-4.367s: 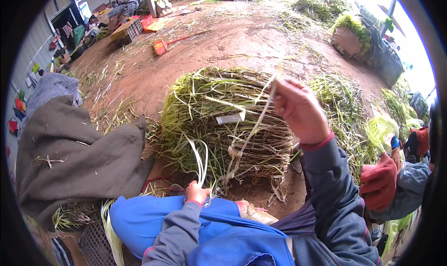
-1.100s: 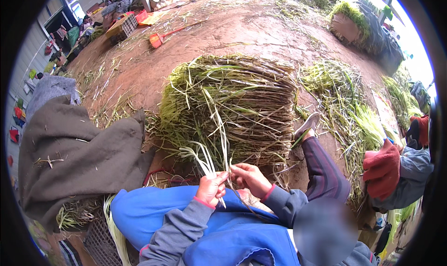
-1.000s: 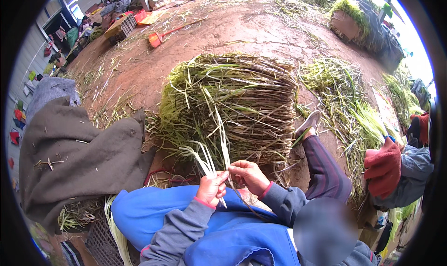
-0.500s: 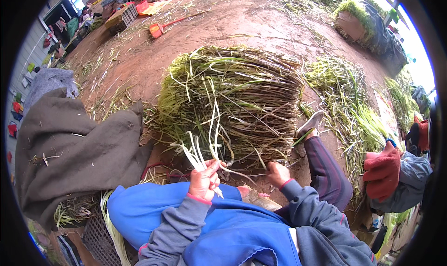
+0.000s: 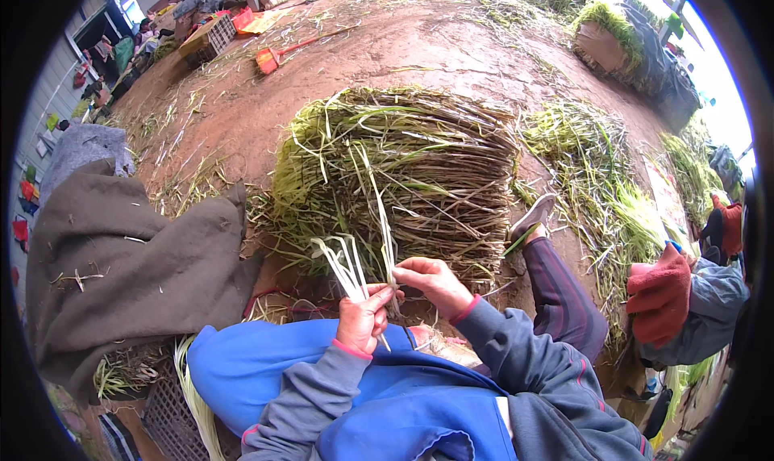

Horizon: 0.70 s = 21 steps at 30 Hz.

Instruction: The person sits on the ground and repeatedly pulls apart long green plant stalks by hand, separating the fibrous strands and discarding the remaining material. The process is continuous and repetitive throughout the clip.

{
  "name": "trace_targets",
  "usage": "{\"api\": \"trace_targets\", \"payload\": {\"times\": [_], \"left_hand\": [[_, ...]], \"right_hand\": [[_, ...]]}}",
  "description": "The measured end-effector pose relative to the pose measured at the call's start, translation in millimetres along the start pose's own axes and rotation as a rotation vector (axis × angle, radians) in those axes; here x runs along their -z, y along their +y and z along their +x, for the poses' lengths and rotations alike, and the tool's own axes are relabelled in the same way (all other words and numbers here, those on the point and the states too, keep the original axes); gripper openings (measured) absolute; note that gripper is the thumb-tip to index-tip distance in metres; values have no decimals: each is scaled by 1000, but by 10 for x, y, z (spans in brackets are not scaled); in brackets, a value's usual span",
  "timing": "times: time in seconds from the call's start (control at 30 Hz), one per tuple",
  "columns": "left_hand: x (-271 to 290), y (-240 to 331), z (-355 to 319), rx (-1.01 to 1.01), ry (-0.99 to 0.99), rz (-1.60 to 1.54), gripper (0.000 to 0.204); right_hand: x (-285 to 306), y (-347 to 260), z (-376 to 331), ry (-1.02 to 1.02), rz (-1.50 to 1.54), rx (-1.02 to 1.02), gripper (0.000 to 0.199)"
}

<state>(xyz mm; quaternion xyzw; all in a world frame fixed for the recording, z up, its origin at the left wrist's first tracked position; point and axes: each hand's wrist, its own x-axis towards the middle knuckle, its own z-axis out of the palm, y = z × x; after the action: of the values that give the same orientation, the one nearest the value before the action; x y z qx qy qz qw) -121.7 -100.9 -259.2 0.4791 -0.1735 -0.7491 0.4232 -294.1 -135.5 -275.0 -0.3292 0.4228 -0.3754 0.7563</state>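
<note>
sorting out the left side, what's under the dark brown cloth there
Green and dry plant scraps show at the near edge of the dark brown cloth, beside a dark lattice crate. What lies under the rest is covered and can't be seen.

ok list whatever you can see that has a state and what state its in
Left grip: closed on white stalks
Right grip: fingertips closed at long pale stalk
White stalks: held, fanned upward
Long pale stalk: raised, loose upper end
Stalk pile: stacked flat
Brown cloth: crumpled, littered with straw
Orange long-handled scoop: lying on floor
Blue apron: spread over lap
</note>
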Motion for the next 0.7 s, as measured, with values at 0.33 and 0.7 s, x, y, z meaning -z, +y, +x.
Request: {"api": "trace_targets", "payload": {"times": [0.33, 0.7], "left_hand": [[123, -55, 106, -62, 173, -59, 9], [1038, -556, 742, -164, 461, 1109, 16]], "right_hand": [[-4, -8, -17, 242, 252, 102, 13], [-79, -1556, -619, 75, 241, 598, 17]]}}
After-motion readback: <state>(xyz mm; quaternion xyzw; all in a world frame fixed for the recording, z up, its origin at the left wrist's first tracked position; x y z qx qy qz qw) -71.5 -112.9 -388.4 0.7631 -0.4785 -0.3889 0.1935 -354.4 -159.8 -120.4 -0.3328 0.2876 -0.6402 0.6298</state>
